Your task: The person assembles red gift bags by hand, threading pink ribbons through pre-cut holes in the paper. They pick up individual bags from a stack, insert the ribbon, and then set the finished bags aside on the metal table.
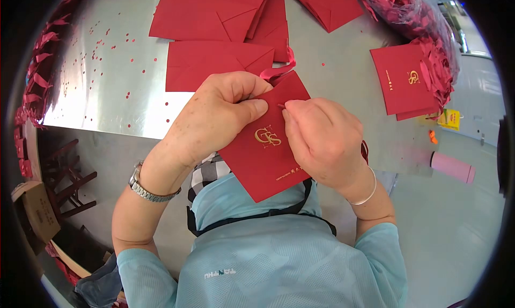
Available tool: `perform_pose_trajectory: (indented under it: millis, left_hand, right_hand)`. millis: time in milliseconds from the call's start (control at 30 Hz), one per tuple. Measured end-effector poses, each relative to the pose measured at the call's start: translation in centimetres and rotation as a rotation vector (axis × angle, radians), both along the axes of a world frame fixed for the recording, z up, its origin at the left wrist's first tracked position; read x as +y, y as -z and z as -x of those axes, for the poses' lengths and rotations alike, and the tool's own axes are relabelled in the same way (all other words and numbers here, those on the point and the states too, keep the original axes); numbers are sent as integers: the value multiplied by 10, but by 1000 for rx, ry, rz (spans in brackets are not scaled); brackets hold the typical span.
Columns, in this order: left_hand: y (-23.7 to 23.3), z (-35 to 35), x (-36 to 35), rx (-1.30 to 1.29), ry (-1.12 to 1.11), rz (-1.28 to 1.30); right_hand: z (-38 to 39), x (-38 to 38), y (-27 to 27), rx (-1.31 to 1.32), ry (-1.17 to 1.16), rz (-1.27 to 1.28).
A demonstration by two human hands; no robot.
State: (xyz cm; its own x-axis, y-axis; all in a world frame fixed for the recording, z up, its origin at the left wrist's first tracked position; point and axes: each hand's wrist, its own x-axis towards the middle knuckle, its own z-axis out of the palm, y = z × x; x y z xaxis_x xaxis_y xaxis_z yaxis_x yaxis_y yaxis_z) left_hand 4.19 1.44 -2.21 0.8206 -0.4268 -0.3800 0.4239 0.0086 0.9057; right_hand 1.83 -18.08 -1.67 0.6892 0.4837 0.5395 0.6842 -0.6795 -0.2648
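Red bag (257,166) is clamped in my left fingers (249,110) near its top; right fingers (298,108) pinch a thin strip (281,106) at its front.

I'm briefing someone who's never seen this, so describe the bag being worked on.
Find the metal table, then its near edge. There, the left hand grips a tilted, gold-lettered red bag, right hand over it. Only this one is held; neighbouring red bags lie on the table.

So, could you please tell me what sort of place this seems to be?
Probably a packaging workshop: flat, gold-printed red paper bags lie on a shiny metal table, strewn with small round red scraps, near a plastic-wrapped bundle of red ribbons.
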Motion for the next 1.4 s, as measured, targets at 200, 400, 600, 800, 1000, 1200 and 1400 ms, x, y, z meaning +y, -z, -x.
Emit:
perform_pose_trajectory:
  millis: [200,400,600,800,1000,1200,1400]
  left_hand:
    - [-2,5,-3,-193,11,-115]
    - [0,4,-6,-174,-12,-166]
    - [-1,6,-8,-183,-48,-167]
    - [4,4,-7,-204,-26,-140]
    - [3,3,-5,-227,-2,-138]
    - [3,2,-7,-317,-21,-289]
    - [4,5,-8,-408,-9,-347]
  right_hand:
    - [4,-1,-9,127,32,91]
    - [2,-4,-7,119,-8,-141]
    - [3,2,-9,177,46,-193]
    - [-4,1,-10,225,59,-170]
    - [-10,5,-9,383,93,-192]
    - [-11,5,-10,360,104,-104]
    - [-11,3,-10,387,39,-219]
